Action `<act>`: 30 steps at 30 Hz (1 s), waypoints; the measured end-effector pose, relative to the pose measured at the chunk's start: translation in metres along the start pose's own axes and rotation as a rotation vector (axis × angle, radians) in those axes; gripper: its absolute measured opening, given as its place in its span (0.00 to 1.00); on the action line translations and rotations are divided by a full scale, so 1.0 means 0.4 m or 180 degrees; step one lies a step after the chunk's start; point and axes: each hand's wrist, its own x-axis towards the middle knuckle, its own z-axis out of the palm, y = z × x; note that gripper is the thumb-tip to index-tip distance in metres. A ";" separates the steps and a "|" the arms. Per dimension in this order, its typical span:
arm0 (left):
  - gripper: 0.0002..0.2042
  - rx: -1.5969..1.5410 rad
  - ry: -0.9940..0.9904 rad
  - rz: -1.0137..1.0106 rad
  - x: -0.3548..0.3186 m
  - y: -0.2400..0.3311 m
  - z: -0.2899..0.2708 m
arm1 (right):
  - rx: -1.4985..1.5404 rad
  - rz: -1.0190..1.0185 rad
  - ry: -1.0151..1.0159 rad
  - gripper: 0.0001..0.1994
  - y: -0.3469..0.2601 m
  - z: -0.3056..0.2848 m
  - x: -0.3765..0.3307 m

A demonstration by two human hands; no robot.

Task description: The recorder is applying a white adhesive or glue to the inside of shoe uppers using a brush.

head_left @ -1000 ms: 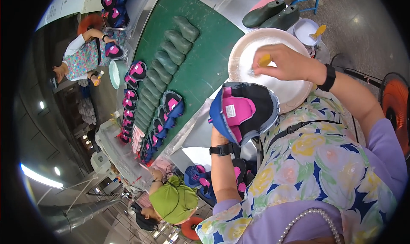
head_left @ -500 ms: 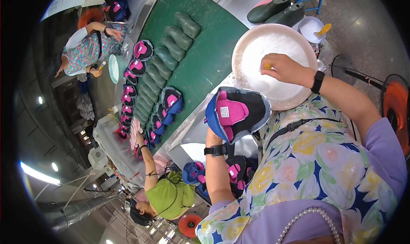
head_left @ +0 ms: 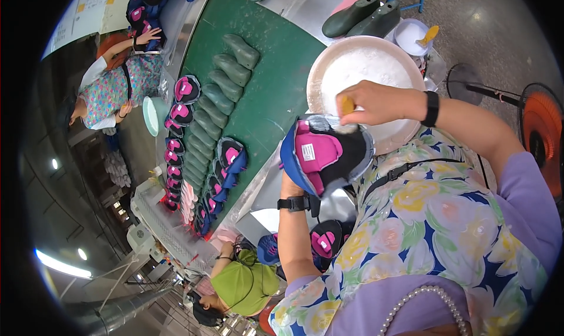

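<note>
My left hand [head_left: 291,186] is closed under a blue shoe upper [head_left: 294,159], most of its fingers hidden by it. The upper lies bottom side up, showing a pink insole piece, a white label and a black part. In my right hand [head_left: 376,102] is a brush with a yellow handle [head_left: 347,105], pinched in the fingers. Its tip is at the upper's far edge, where a whitish wet smear shows. Right behind stands a wide pale basin [head_left: 314,71] of white liquid, partly under my right forearm.
Rows of green shoe lasts [head_left: 220,98] and shoe uppers [head_left: 187,90] line a green conveyor belt [head_left: 276,54]. Two dark lasts [head_left: 351,17] and a small white bowl [head_left: 406,35] stand beyond the basin. An orange fan [head_left: 540,130] is at right. Two co-workers are at left.
My right hand has moved from over the basin, left and nearer, to the upper's edge with the brush. One co-worker's arm has drawn back from the belt; the other reaches toward the far uppers.
</note>
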 end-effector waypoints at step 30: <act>0.23 0.0061 0.2651 0.0805 0.217 -0.070 -0.809 | 0.0323 0.1534 0.0786 0.05 0.085 0.017 -0.063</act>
